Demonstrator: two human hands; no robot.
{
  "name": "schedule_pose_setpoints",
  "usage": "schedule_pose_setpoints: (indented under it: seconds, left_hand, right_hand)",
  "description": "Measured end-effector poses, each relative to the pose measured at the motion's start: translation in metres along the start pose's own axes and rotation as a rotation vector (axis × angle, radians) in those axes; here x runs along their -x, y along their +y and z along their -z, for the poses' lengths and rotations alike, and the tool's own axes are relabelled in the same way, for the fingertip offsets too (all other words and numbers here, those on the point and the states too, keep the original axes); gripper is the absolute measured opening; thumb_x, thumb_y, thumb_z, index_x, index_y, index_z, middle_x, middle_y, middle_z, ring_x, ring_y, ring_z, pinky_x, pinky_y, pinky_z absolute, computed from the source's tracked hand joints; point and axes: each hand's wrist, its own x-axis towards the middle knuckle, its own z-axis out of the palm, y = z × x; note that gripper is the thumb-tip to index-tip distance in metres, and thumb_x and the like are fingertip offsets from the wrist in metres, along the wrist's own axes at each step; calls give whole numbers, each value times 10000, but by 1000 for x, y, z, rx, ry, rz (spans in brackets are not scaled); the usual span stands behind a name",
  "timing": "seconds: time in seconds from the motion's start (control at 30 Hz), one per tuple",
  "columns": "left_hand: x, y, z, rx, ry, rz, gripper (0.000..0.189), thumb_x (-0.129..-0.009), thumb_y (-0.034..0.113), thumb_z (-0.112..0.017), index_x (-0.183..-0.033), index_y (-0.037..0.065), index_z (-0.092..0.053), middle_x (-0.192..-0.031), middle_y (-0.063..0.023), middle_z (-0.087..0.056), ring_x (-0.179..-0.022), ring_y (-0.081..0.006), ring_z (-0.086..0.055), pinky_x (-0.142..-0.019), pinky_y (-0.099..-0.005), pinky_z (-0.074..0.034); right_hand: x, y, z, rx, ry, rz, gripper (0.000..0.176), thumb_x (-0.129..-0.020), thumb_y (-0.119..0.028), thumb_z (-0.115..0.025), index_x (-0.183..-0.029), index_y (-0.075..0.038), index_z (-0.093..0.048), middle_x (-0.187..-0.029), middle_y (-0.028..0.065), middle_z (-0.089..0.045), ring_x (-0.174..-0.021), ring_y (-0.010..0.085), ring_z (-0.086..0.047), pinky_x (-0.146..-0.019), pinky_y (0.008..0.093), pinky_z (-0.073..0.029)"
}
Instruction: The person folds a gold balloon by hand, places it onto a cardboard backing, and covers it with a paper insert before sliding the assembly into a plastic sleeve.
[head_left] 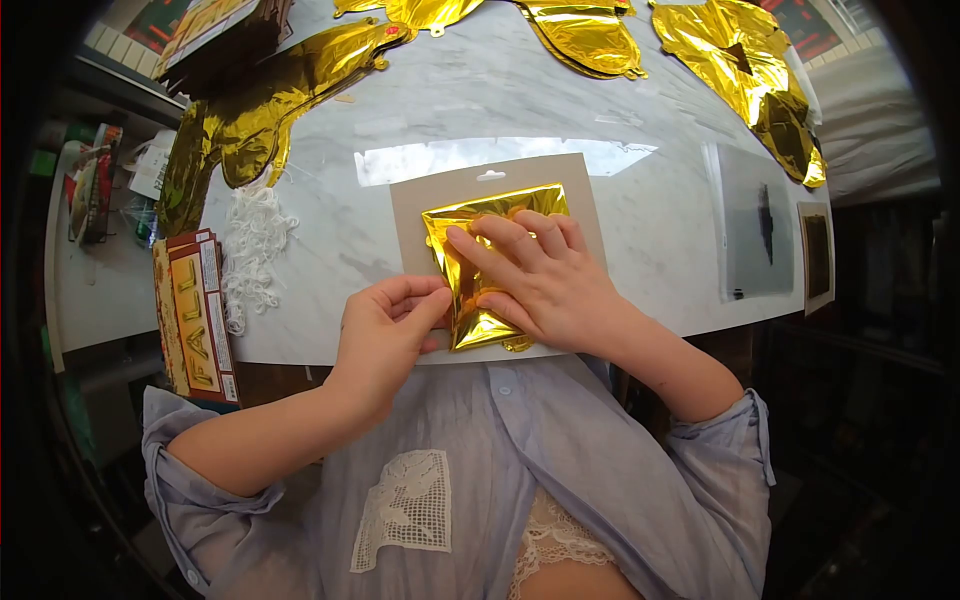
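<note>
A folded gold foil balloon (468, 322) lies as a shiny, roughly square packet on a grey-brown backing card (415, 205) with a hang hole at its top. My right hand (545, 270) rests on top of the packet, fingers spread and pressing on the foil. At the packet's left edge, my left hand (392, 325) is closed, thumb and forefinger pinched together on the foil's border. A small gold tab of foil sticks out below the packet near the table's front edge.
Flat gold foil balloons (300, 75) lie along the table's far side, with another (740, 60) at the far right. White strings (255, 245) heap at the left, beside printed "FALL" cards (195, 320). Clear plastic sleeves (745, 225) and a small framed card (817, 258) lie at the right.
</note>
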Motion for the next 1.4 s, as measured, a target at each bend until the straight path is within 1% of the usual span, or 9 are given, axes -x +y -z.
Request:
schedule_pose_setpoints:
  seconds: [0.2,0.3,0.37,0.6,0.8,0.97,1.2,1.27,1.4]
  left_hand:
    - [-9,-1,4,-30,-26,-181,269,-1008,253,-769,-1095,-1,-790,-935,-16,-758,-832,-44,-634,-695,-233,-486]
    - [-13,9,7,-278,-71,-198,245,-998,279,-783,-1075,48,-807,-913,2,-744,-754,-44,-599,-666,-228,-453]
    - [-16,11,8,-222,-74,-234,285,-947,265,-841,-989,-15,-813,-824,-1,-734,-727,-43,-587,-647,-241,-462]
    - [-30,25,17,-347,-116,-90,216,-930,194,-825,-950,-19,-798,-820,-18,-732,-714,-64,-604,-643,-239,-472]
    - [-27,25,15,-302,-84,-91,231,-914,98,-809,-1023,10,-625,-811,-31,-712,-683,-85,-611,-600,-252,-478]
    - [-32,7,17,-445,-41,-447,321,-934,55,-775,-918,51,-454,-762,-45,-656,-670,-77,-603,-584,-282,-482]
    - [-22,13,16,-753,-60,-596,246,-952,89,-752,-956,50,-510,-736,-76,-611,-612,-196,-607,-582,-354,-488]
    - [-22,3,16,-935,25,-857,252,-952,99,-779,-890,39,-542,-762,-77,-624,-606,-189,-610,-557,-335,-465]
    - [-24,-9,19,-1015,118,-1043,230,-941,87,-783,-881,38,-567,-790,-88,-636,-642,-255,-630,-571,-353,-489]
  right_hand:
    - [1,0,-1,10,11,-4,680,-1035,-492,-599,-1627,-198,-441,-1488,46,-528,-1319,298,-484,-1110,460,-345]
    - [1,1,-3,-1,17,-8,680,-1035,-490,-601,-1627,-193,-441,-1488,48,-529,-1317,298,-488,-1116,462,-344]
    - [1,1,-2,-5,15,-8,682,-1035,-489,-601,-1627,-190,-440,-1489,49,-529,-1317,298,-490,-1120,463,-343]
    - [0,1,-2,-15,17,9,633,-1036,-471,-610,-1617,-269,-460,-1493,42,-526,-1331,301,-476,-1121,466,-343]
    - [2,2,-5,-28,32,25,577,-1032,-436,-625,-1588,-339,-504,-1497,41,-524,-1341,301,-462,-1119,468,-344]
    - [2,2,-5,-25,51,36,575,-1028,-430,-628,-1585,-343,-511,-1501,47,-523,-1335,298,-462,-1120,468,-343]
    - [1,2,-5,-11,46,40,562,-1027,-432,-626,-1573,-342,-530,-1497,43,-521,-1322,291,-463,-1109,462,-347]
    - [1,1,-6,-11,42,38,560,-1026,-430,-625,-1572,-342,-533,-1496,41,-520,-1319,289,-463,-1105,460,-348]
    - [0,0,-5,-23,53,31,568,-1020,-416,-628,-1575,-343,-530,-1482,31,-522,-1320,280,-459,-1092,452,-354]
